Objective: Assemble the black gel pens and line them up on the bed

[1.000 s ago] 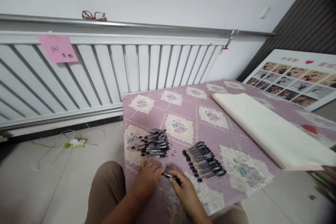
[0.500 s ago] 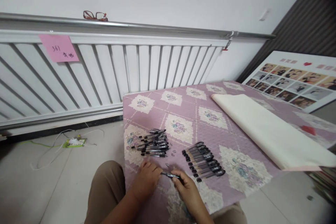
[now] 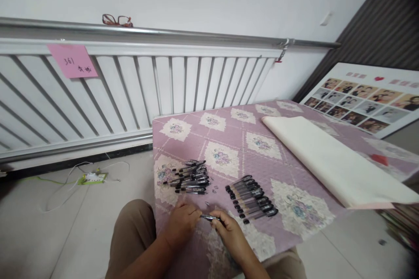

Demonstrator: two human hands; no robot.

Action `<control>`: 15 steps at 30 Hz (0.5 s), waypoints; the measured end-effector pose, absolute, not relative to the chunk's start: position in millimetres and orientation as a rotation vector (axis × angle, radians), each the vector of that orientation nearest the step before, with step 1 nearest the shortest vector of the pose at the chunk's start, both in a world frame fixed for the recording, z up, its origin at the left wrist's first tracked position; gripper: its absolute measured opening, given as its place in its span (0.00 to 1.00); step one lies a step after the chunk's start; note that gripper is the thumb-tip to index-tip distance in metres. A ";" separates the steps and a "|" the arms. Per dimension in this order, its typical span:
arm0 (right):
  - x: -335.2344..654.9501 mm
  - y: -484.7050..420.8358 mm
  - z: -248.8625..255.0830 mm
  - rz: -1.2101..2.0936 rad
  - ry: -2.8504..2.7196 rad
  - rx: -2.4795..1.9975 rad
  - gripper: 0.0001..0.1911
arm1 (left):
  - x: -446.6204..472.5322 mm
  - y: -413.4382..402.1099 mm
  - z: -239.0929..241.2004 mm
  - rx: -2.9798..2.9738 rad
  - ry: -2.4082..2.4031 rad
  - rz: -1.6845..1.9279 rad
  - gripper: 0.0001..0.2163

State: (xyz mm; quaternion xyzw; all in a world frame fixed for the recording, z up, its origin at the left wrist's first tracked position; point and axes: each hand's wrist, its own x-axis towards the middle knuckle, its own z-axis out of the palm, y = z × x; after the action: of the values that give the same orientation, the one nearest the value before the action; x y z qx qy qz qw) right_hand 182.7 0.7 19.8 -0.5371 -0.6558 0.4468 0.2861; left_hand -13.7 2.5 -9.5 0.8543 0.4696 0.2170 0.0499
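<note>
At the near edge of the table, head view, I note left hand and right hand, fingers closed on one pen. Progress, I judge, about half: neat row laid out, loose heap outstanding.

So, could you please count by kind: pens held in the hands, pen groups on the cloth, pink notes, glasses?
Black-and-clear plastic pen held by left hand and right hand: 1
Pen groups, a loose heap and a neat row: 2
Pink paper note: 1
Red-framed glasses: 1
Total: 5
</note>
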 end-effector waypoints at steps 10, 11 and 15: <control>180.7 -12.1 3.4 1.354 -1.351 -1.321 0.11 | -4.2 -14.8 -11.7 2.701 1.440 0.795 0.08; 180.0 -15.0 0.4 1.382 -1.257 -1.312 0.13 | -3.5 -18.7 -13.3 2.724 1.421 0.796 0.09; 194.2 -26.8 -5.1 1.377 -1.041 -1.377 0.21 | -4.6 -26.8 -26.1 2.875 1.195 0.826 0.15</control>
State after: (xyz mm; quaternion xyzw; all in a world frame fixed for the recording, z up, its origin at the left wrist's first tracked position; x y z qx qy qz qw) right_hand 194.2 -26.8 -5.1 -0.5568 -0.4208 0.5571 0.4500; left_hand -4.6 -26.8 -26.1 0.8918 0.3708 0.2562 -0.0396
